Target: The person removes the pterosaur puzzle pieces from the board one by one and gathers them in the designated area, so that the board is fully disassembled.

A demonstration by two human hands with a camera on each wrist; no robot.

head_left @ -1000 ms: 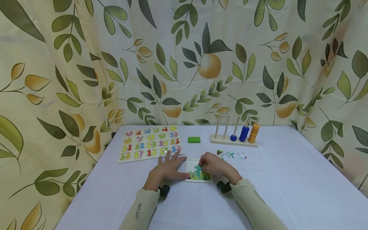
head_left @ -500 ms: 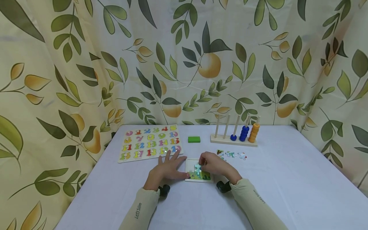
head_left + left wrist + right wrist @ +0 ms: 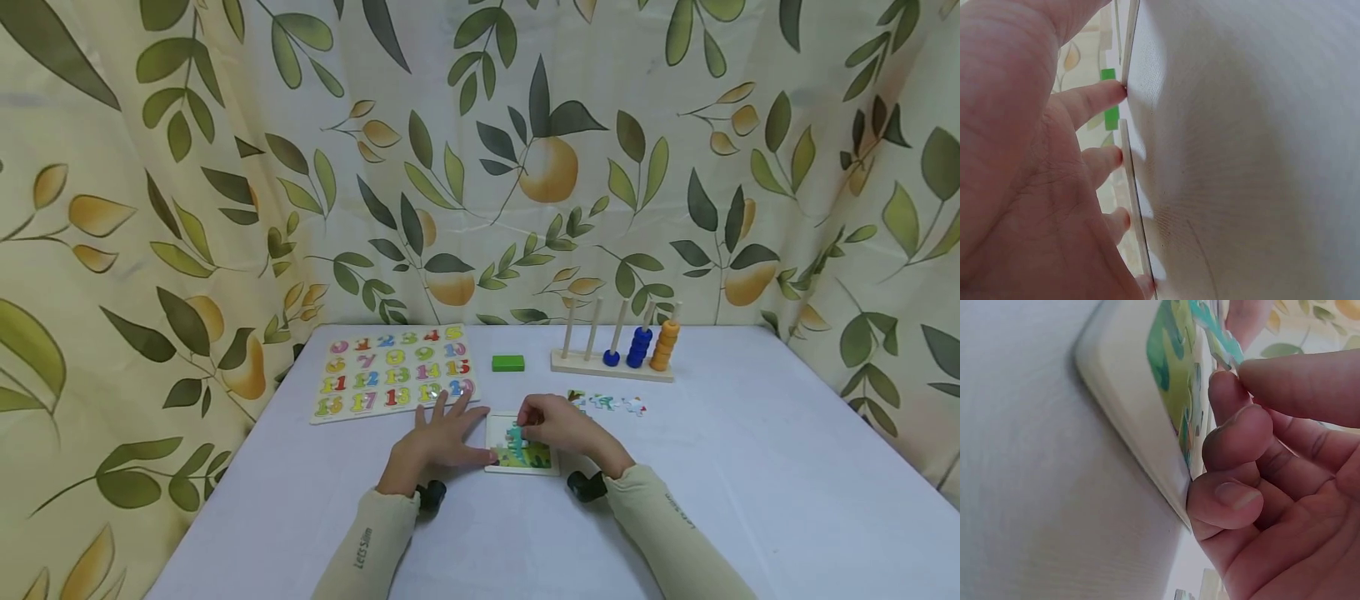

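A small puzzle tray (image 3: pixel 525 471) with a pale border lies before me, green pieces along its lower part. My right hand (image 3: pixel 566 429) pinches a teal puzzle piece (image 3: pixel 1227 342) between thumb and index finger, tilted over the tray; its other fingers curl inward near the tray's edge in the right wrist view. My left hand (image 3: pixel 438 442) is spread flat, thumb on the tray's left edge and fingertips by the lower edge of the number board (image 3: pixel 397 367). In the left wrist view its fingers (image 3: pixel 1100 100) are straight and apart. The right fingers partly cover the piece.
Several loose puzzle pieces (image 3: pixel 603 403) lie beyond the right hand. A green block (image 3: pixel 507 363) sits behind the tray. To its right stands a wooden peg counter (image 3: pixel 611 367) with blue and orange beads. A leaf-patterned curtain (image 3: pixel 480 167) closes off the back.
The teal piece tilts differently in the right fingers, catching the light half a second ago and showing teal now. The left hand keeps its place on the tray's edge.
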